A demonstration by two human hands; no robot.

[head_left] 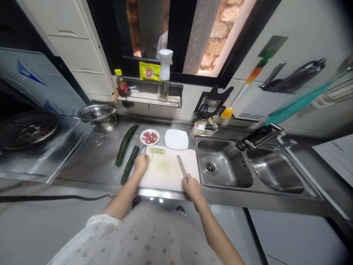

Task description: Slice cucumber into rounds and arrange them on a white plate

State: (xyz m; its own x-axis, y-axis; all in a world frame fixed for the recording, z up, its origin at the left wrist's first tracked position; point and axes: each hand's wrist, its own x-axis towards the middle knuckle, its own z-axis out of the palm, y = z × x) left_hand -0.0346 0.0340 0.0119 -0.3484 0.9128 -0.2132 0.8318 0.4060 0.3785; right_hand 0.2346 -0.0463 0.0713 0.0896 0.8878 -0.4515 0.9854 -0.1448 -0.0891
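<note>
My right hand (pixel 192 187) grips the handle of a kitchen knife (pixel 181 165), its blade pointing away from me over the right part of a white cutting board (pixel 171 176). At the board's left edge, the fingers of my left hand (pixel 141 162) are drawn together on a few pale cucumber slices (pixel 150 157), partly hidden by the fingertips. A row of overlapping cucumber slices (pixel 156 150) lies along the board's far edge. To the left, a cucumber (pixel 130 166) rests close by my left hand, and a longer cucumber (pixel 126 145) lies beyond it.
Behind the board stand a plate of chopped red pieces (pixel 150 137) and a white square plate (pixel 176 139). A double sink (pixel 224 173) is at the right. A lidded steel pot (pixel 98 116) stands back left, below a wire shelf (pixel 149 99) with bottles.
</note>
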